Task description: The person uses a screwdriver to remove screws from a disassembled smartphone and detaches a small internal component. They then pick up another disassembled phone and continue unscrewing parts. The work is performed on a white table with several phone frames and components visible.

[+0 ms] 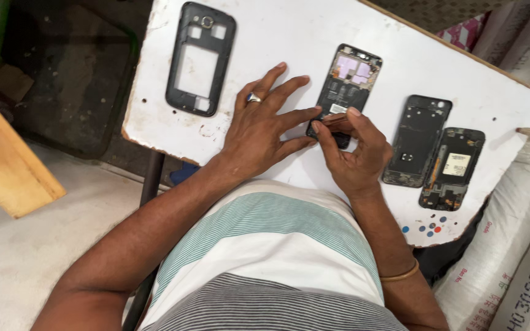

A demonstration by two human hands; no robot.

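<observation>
The person's left hand point(259, 125) lies flat on the white counter point(289, 37), its fingers point(289, 83) spread open and wearing a ring, with the fingertips touching the lower left edge of an opened phone point(346, 86) whose back cover is off. That phone lies near the middle of the counter, its upper part showing pale purple parts and dark boards inside. The right hand point(354, 153) sits just beside the left one, at the phone's near end, with its fingers pinched closed around a thin brownish tool point(332, 121) that points toward the bottom corner of the phone; the tool's tip is hidden between the two hands, so what it touches cannot be told. A thin bangle point(400, 274) circles the right forearm. Well apart to the left lies an empty black phone frame point(200, 58) with a large open window in it. To the right lie two more stripped phone bodies side by side, a dark one point(417, 141) and another point(453, 168) with a pale label, the two touching or nearly so. Small coloured dots point(427, 228) mark the counter's near right corner. White woven sacks point(510, 245) stand at the right.
</observation>
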